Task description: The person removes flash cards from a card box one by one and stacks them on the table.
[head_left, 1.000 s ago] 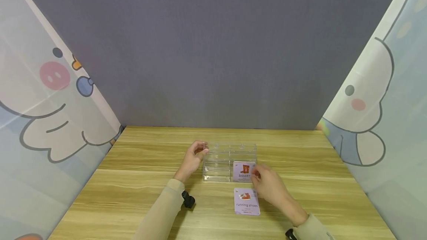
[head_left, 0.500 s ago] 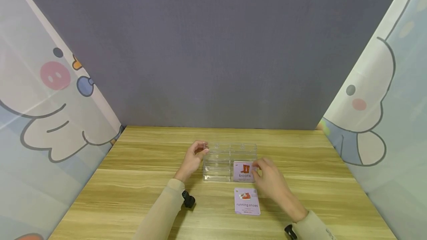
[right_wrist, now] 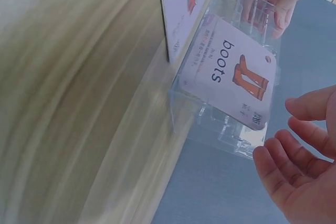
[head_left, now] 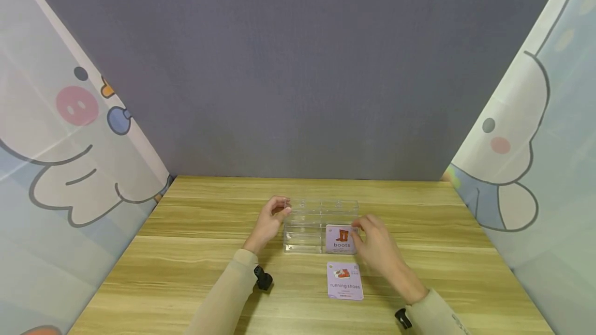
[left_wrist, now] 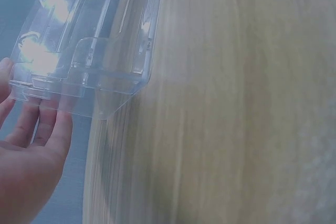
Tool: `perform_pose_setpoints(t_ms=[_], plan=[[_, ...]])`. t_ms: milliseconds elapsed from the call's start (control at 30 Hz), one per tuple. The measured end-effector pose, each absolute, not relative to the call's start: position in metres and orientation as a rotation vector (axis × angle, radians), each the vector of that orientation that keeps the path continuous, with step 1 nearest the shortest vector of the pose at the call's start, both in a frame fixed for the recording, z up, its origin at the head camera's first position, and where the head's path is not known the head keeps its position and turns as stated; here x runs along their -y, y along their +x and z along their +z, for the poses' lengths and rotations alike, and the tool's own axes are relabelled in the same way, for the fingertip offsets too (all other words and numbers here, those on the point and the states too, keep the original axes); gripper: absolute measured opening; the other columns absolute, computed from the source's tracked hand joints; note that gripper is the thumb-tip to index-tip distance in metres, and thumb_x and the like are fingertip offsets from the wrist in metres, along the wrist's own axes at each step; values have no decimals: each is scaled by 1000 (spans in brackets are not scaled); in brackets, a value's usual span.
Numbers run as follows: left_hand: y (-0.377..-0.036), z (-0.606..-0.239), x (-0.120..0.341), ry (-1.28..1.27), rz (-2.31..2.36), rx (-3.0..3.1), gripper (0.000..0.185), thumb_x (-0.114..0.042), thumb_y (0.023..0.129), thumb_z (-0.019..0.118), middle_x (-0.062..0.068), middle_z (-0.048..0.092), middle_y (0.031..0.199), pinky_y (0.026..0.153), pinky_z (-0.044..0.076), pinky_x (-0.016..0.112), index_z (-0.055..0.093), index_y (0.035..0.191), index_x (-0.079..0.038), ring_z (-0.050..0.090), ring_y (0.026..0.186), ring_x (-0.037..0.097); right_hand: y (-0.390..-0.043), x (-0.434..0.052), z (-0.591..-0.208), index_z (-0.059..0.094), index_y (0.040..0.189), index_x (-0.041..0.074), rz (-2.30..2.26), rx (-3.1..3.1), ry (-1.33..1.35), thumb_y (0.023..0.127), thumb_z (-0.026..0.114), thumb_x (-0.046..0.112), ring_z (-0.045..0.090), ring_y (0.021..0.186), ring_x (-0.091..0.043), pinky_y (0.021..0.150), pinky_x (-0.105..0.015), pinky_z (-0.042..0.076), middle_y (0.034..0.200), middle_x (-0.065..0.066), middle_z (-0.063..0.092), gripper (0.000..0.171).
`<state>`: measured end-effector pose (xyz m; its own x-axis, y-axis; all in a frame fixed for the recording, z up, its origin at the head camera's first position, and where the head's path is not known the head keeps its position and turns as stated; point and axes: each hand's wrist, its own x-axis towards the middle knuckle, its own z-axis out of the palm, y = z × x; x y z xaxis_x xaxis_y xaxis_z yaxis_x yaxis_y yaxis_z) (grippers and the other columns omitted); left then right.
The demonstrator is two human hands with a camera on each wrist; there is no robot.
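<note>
Left hand (head_left: pixel 270 219) on the job, fingers and thumb pinching the far-left corner of a clear, tiered plastic rack (head_left: pixel 302 239), which sits toward the far edge of the wooden tabletop (head_left: pixel 209 231). And the right hand (head_left: pixel 378 247) is released, fingers loosely bent just beside 1 lilac, round-cornered boots card (head_left: pixel 336 246) in the rack's front-right compartment! A lilac running shoes card (head_left: pixel 344 293) lies nearer the near edge. The danger, I'd judge: a fingertip brush knocks the boots card askew, or a slack left pinch lets the rack skid.
</note>
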<state>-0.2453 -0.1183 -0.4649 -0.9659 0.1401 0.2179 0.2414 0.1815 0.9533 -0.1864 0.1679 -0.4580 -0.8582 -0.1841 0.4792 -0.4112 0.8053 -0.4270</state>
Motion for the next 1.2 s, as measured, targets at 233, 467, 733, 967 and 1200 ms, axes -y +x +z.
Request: perform_pose_setpoints(t_ms=[233, 467, 733, 967, 1200], plan=[[-248, -466, 119, -383, -1915, 2367, 25, -3, 101, 61, 29, 59, 124, 100, 45, 49, 60, 126, 2, 57, 114, 37, -190, -168, -463, 73, 100, 1, 719, 2550, 459, 80, 82, -1, 65, 93, -26, 79, -41, 58, 98, -8, 69, 22], [-265, -493, 120, -327, -1935, 2361, 28, -5, 102, 61, 25, 59, 126, 100, 46, 49, 58, 129, 2, 57, 116, 35, -196, -168, -469, 73, 99, 2, 664, 2557, 481, 79, 84, 0, 64, 90, -23, 75, -37, 57, 96, -6, 68, 23], [-267, -497, 121, -340, -1950, 2336, 31, -9, 100, 64, 22, 61, 125, 100, 45, 46, 58, 128, 3, 59, 113, 28, -197, -166, -473, 74, 98, 2, 671, 2572, 478, 80, 82, -2, 64, 89, -19, 73, -33, 58, 96, -5, 66, 20], [-267, -497, 122, -339, -1969, 2337, 31, -6, 101, 63, 25, 59, 128, 98, 48, 39, 57, 130, 5, 59, 113, 28, -197, -165, -474, 73, 98, 1, 705, 2590, 479, 81, 81, -4, 64, 89, -19, 74, -33, 58, 97, -5, 65, 19], [-265, -495, 122, -347, -1981, 2325, 31, -6, 100, 63, 26, 59, 128, 98, 48, 42, 58, 129, 4, 59, 114, 30, -198, -166, -476, 72, 99, 0, 726, 2598, 479, 81, 81, -5, 65, 90, -19, 76, -33, 58, 98, -5, 64, 22]])
